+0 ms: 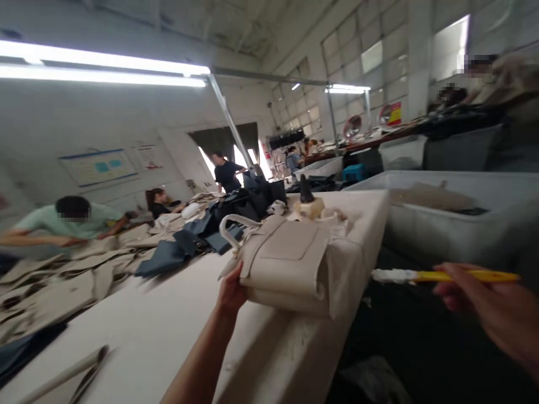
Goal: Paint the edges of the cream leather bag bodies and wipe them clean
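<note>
A cream leather handbag lies on its side at the right edge of a long white worktable. My left hand grips the bag's near left end, fingers closed round it. My right hand, lower right and off the table's edge, is closed on a yellow brush. The brush's white tip points at the bag's right end, a short gap away. A glue bottle with a black cone cap stands just behind the bag.
Dark blue bags and panels and tan leather pieces lie further along the table. Grey plastic tubs stand to the right. Several other people work at the far left and back. A rolled strip lies near the front edge.
</note>
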### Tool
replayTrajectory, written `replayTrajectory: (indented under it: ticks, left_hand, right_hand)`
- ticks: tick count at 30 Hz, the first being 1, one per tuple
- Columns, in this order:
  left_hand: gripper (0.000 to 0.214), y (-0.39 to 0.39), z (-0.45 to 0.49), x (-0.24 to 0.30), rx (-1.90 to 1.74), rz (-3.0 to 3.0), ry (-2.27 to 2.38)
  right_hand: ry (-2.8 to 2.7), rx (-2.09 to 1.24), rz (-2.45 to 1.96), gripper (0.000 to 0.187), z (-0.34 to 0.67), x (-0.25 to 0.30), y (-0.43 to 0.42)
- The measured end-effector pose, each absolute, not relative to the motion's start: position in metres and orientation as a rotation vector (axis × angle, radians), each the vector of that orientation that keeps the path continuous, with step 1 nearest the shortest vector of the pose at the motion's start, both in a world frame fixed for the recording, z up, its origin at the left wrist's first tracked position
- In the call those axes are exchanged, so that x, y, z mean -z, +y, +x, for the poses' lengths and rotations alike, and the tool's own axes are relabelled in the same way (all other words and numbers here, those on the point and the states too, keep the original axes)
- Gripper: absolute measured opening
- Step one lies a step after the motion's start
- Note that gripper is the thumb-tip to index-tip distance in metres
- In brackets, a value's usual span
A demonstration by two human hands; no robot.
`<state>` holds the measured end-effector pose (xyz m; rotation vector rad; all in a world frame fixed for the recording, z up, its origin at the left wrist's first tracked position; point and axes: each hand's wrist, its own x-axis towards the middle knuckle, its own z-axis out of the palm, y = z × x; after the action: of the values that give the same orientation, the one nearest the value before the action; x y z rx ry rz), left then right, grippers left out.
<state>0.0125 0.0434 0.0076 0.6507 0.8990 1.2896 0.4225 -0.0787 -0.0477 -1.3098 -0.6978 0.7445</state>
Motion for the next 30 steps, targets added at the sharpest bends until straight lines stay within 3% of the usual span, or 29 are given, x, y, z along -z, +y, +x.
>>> replayTrajectory:
  ticks: [5,12,19,30]
  left_hand:
    - [0.014,0.039,-0.011,0.019,-1.312,0.674,0.901]
    - [0.022,0.037,-0.016,0.010,-1.374,0.654,0.853]
    - [0.023,0.035,-0.010,0.013,-1.365,0.613,0.904]
    - [0.016,0.028,0.004,0.005,-1.360,0.474,0.985]
  right_hand:
    - [-0.665,-0.824,-1.251,0.030,0.410,0.033,-0.072]
    - [-0.853,-0.926,-1.190,0.047,0.377,0.019,-0.052]
    - [-1.124,-1.110,-1.354,0.028,0.351,0.013,-0.020]
    - [-1.186,-0.893,-1.487,0.043,0.355,0.003,0.056]
